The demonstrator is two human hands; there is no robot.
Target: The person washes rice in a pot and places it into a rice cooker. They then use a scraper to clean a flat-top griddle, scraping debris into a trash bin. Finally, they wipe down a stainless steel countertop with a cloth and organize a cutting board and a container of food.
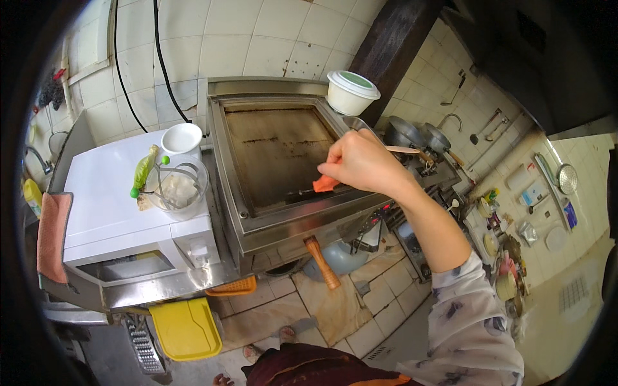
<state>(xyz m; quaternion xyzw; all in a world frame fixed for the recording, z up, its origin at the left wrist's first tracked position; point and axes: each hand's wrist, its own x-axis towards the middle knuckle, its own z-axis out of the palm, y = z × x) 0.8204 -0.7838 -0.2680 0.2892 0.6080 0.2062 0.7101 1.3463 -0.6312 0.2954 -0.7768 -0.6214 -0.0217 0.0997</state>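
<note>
My right hand (355, 161) pinches an orange-red piece (326, 183), which looks like cloth, at the front right of a flat metal griddle (270, 144). Brown residue and dark streaks mark the cooking plate. Below the griddle's front, a turned wooden handle (322, 263) sticks out. Only a few fingers of my left hand (223, 380) show at the bottom edge, low beside my dark apron; whether they hold anything is hidden. At the griddle's back right corner stands a white tub (352, 99) with a green-centred lid.
Left of the griddle, a white microwave (111, 178) carries a white bowl (181, 138), a clear container (190, 202) and a lettuce leaf (142, 176). Pans (403, 131) sit on the stove at right. Low down are a yellow plastic piece (186, 333), a grater (143, 345) and a blue-grey basin (345, 260).
</note>
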